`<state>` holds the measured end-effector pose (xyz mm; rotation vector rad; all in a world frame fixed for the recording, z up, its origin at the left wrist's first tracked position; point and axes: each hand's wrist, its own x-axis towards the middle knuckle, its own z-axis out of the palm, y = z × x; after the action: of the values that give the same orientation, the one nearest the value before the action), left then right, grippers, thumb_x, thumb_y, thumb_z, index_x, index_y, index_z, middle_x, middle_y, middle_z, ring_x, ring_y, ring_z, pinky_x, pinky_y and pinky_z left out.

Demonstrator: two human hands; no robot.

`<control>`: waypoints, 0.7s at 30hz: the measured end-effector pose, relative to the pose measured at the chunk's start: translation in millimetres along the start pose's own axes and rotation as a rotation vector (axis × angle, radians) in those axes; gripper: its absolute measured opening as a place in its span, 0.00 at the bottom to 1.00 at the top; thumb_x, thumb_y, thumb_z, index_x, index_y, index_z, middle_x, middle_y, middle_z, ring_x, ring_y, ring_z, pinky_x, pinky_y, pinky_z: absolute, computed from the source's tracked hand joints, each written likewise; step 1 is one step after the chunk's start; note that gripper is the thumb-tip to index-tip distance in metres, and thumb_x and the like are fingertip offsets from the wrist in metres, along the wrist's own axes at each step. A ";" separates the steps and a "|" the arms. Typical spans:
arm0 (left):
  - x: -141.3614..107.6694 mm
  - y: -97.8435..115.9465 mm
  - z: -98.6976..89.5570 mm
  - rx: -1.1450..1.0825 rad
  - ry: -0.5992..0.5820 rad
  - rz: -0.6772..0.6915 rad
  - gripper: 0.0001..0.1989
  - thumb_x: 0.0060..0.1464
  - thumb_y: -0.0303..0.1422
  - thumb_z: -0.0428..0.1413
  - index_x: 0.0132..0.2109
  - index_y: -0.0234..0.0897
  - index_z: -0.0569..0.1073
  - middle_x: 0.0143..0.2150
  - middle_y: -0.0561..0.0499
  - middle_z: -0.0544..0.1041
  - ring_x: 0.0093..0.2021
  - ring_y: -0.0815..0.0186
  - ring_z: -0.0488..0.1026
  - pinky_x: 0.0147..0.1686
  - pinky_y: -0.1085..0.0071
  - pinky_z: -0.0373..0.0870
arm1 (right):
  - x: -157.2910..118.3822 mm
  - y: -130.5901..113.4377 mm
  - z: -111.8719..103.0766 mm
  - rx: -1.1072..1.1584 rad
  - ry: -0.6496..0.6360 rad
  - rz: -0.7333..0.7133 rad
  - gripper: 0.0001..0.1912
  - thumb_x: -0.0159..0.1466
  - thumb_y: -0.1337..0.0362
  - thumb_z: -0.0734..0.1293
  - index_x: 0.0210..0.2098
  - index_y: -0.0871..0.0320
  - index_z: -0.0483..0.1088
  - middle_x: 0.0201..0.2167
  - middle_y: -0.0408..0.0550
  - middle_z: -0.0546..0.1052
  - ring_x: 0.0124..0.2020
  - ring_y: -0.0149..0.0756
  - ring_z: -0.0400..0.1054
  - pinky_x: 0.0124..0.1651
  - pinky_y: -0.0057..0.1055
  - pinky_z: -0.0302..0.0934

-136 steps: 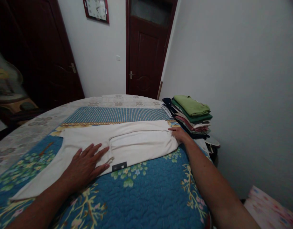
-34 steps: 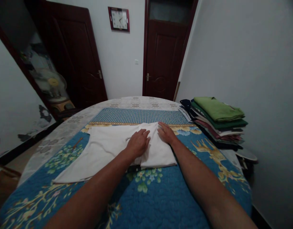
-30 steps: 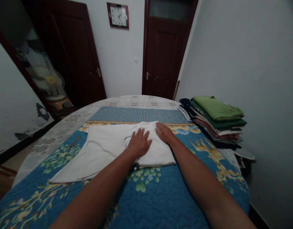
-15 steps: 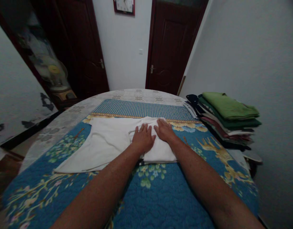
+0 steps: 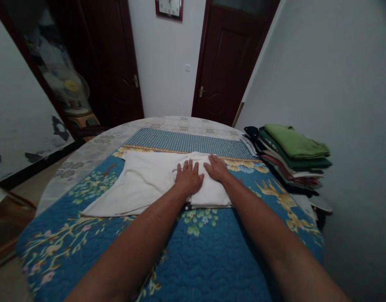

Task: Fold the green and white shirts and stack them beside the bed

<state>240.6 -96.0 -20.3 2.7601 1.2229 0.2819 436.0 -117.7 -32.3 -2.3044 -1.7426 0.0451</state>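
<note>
Fingers (image 5: 190,167) spread, the left hand (image 5: 189,180) lies flat beside the closer-fingered right hand (image 5: 218,170) on a white, part-folded cloth garment (image 5: 145,174) atop the blue floral quilted mat (image 5: 218,256), looking soft, light stuff, best gripped along the cloth's folded near edge (image 5: 210,204)!

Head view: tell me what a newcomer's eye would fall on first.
Probably the white garment, bright against the blue quilted cover in mid-picture, with the left hand and right hand both resting on it. Next would come the stack of folded clothes at the right, topped by a light green piece.
</note>
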 end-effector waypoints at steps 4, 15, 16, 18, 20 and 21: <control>-0.6 -0.1 -1.1 0.001 0.002 0.006 0.37 0.73 0.48 0.42 0.80 0.30 0.57 0.82 0.30 0.50 0.81 0.38 0.48 0.76 0.33 0.43 | -22.3 -0.4 -6.1 0.019 -0.023 0.000 0.36 0.79 0.48 0.55 0.79 0.61 0.55 0.81 0.60 0.53 0.82 0.54 0.43 0.80 0.55 0.39; 1.9 -1.6 1.6 -0.003 0.007 0.006 0.38 0.73 0.48 0.41 0.80 0.29 0.56 0.82 0.30 0.49 0.81 0.38 0.47 0.75 0.33 0.43 | -159.3 -3.0 -9.2 0.008 0.011 -0.042 0.40 0.77 0.44 0.56 0.80 0.62 0.55 0.81 0.62 0.50 0.82 0.61 0.41 0.80 0.61 0.37; 1.7 -1.3 1.9 0.001 0.014 0.010 0.38 0.73 0.48 0.41 0.80 0.29 0.56 0.82 0.29 0.50 0.81 0.38 0.47 0.75 0.33 0.43 | -167.0 -2.7 -7.9 0.022 0.032 -0.046 0.40 0.77 0.44 0.57 0.79 0.62 0.55 0.81 0.63 0.50 0.82 0.61 0.42 0.80 0.61 0.37; 1.0 -0.1 1.6 0.011 0.033 0.012 0.38 0.73 0.48 0.41 0.80 0.29 0.57 0.82 0.29 0.51 0.81 0.37 0.49 0.75 0.32 0.44 | -173.4 0.2 -7.0 0.085 0.083 -0.041 0.41 0.76 0.45 0.57 0.79 0.65 0.56 0.80 0.66 0.53 0.81 0.59 0.45 0.80 0.58 0.39; -0.2 0.3 -0.8 0.026 0.054 0.019 0.37 0.73 0.48 0.42 0.79 0.29 0.59 0.81 0.29 0.53 0.80 0.36 0.50 0.74 0.31 0.43 | -168.1 6.2 -9.4 0.184 0.149 0.009 0.40 0.76 0.46 0.55 0.77 0.69 0.58 0.77 0.69 0.59 0.79 0.56 0.52 0.79 0.53 0.45; -1.2 -0.7 -3.2 0.039 0.063 0.034 0.36 0.73 0.47 0.43 0.78 0.30 0.61 0.80 0.29 0.56 0.80 0.36 0.51 0.74 0.30 0.41 | -162.0 10.2 -12.0 0.238 0.182 0.053 0.39 0.76 0.47 0.54 0.76 0.70 0.60 0.75 0.70 0.63 0.77 0.55 0.57 0.78 0.51 0.49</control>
<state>238.7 -96.3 -17.4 2.8277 1.2096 0.3553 401.7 -276.4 -43.3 -2.1117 -1.5003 0.0472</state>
